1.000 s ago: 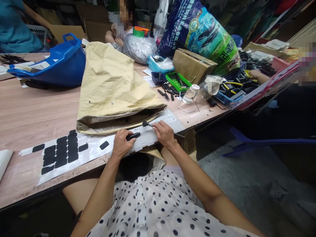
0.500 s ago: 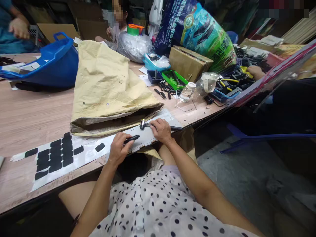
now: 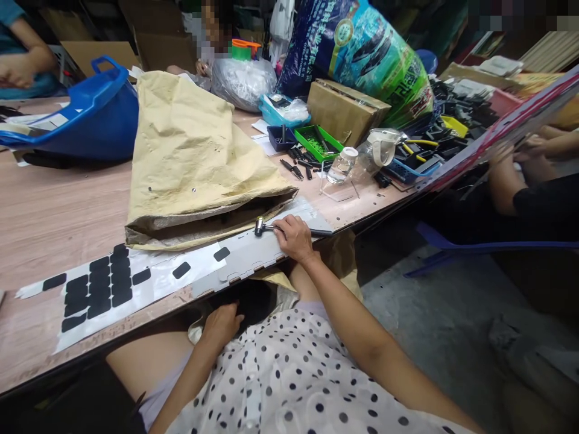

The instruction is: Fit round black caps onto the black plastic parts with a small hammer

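Note:
My right hand (image 3: 294, 236) rests on the table's front edge with its fingers round the hammer (image 3: 322, 232). The small metal hammer head points left, and the dark handle comes out to the right of the hand. Below the table edge, over my lap, is my left hand (image 3: 221, 322), beside the dark mouth of a sack (image 3: 260, 301). Its fingertips point into the dark and are mostly hidden, so any held thing cannot be made out. On the white sheet (image 3: 165, 289) lie several black rounded pads (image 3: 100, 288), and one loose pad (image 3: 221, 254) is near the grey board (image 3: 253, 256).
A large tan sack (image 3: 194, 163) lies on the table, a blue basin (image 3: 99, 126) left of it. Behind are a green tray (image 3: 316, 144), a clear bottle (image 3: 342, 166), a cardboard box (image 3: 346, 108) and black parts. Other people's hands (image 3: 529, 147) show at right and far left.
My left hand has dropped from the board to my lap, and the black pen-like piece it held is out of sight. A black pad now shows where that hand was. My right hand stays put.

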A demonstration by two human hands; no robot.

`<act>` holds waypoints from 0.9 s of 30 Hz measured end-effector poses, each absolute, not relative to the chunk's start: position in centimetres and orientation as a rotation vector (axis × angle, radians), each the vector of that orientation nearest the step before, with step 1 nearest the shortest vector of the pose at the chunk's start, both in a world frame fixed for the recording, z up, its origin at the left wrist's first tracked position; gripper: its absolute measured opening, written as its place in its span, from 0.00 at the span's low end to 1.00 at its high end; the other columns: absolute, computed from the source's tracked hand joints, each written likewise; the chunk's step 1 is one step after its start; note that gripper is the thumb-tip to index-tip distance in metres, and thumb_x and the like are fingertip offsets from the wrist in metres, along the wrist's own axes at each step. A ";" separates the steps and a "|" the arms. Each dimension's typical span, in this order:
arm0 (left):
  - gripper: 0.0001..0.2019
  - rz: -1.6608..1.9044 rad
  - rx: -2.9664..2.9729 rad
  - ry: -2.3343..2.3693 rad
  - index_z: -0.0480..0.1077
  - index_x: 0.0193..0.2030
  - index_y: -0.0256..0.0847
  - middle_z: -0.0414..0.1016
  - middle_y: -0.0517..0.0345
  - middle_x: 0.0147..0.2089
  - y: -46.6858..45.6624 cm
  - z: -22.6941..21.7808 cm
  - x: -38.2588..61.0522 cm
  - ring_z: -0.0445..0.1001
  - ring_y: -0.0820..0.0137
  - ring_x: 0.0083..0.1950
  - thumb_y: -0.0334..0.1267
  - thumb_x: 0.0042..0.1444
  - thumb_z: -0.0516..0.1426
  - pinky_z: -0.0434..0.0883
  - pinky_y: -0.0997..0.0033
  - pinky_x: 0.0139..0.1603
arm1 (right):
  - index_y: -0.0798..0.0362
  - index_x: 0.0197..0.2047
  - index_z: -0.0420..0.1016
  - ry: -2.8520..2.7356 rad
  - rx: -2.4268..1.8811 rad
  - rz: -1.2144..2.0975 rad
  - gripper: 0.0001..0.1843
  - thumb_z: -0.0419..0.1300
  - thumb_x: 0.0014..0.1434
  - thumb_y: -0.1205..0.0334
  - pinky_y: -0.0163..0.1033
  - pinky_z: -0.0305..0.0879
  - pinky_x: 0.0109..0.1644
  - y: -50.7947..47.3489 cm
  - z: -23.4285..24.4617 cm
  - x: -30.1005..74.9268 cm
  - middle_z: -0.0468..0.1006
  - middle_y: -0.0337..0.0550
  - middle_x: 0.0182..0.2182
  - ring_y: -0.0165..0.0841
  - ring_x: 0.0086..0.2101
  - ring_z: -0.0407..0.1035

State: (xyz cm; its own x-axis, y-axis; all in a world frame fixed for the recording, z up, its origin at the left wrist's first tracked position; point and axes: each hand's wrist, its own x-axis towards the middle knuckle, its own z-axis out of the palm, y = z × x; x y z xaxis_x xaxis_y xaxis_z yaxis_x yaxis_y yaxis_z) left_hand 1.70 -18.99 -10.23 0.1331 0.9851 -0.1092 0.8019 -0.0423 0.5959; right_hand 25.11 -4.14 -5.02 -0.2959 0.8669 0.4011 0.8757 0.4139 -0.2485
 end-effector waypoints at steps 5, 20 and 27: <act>0.13 0.487 1.676 1.383 0.79 0.41 0.44 0.80 0.60 0.30 -16.2 -3.4 3.1 0.75 0.66 0.28 0.47 0.57 0.57 0.70 0.70 0.31 | 0.47 0.47 0.79 -2.203 -1.481 -0.025 0.11 0.56 0.68 0.60 0.42 0.58 0.46 -4.1 -5.1 25.1 0.73 0.46 0.39 0.41 0.42 0.62; 0.12 0.480 1.550 2.458 0.79 0.38 0.35 0.78 0.38 0.40 -2.1 -0.4 3.5 0.79 0.45 0.45 0.41 0.54 0.60 0.74 0.52 0.44 | 0.48 0.47 0.79 -2.189 -1.485 -0.050 0.10 0.57 0.67 0.60 0.41 0.57 0.44 -4.1 -5.1 24.8 0.74 0.45 0.39 0.40 0.41 0.62; 0.12 0.904 1.993 1.950 0.79 0.42 0.44 0.75 0.54 0.38 -8.6 -2.1 -0.1 0.74 0.62 0.39 0.44 0.56 0.58 0.73 0.64 0.42 | 0.47 0.46 0.79 -2.183 -1.493 -0.041 0.10 0.57 0.67 0.60 0.41 0.57 0.45 -4.2 -5.0 24.8 0.74 0.45 0.39 0.40 0.41 0.62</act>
State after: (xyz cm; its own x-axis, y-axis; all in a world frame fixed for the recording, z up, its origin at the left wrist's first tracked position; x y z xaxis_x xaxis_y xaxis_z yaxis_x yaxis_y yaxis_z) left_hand -0.14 -8.56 -2.11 -0.0637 0.9590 0.2760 0.8304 -0.1025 0.5476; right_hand 24.83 -4.24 -4.98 -0.2800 0.8681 0.4098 0.8830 0.4004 -0.2448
